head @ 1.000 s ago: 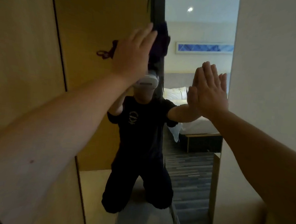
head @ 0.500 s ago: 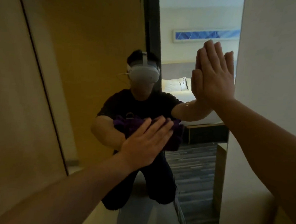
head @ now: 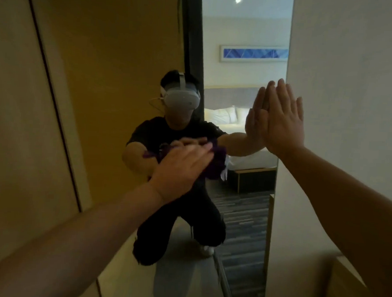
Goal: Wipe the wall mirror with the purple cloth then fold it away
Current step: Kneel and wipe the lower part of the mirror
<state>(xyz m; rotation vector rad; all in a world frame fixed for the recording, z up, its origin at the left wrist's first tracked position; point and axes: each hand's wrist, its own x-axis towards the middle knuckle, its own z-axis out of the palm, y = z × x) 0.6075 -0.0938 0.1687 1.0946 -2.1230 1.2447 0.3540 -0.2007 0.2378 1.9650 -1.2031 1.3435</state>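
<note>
One purple cloth (head: 214, 160), dark and bunched into a crumpled wad, pressed flat against the wall mirror (head: 237, 207) under my left hand (head: 180, 168). I see only its right part past my fingers, with a pale tag hanging at the lower edge. The visible wad runs roughly top to bottom; the hand hides the rest. Left hand: fingers extended, palm pressing the cloth to the glass at chest height of my reflection. Right hand (head: 280, 121): flat, fingers together, palm on the mirror's right edge beside the white wall (head: 352, 88).
</note>
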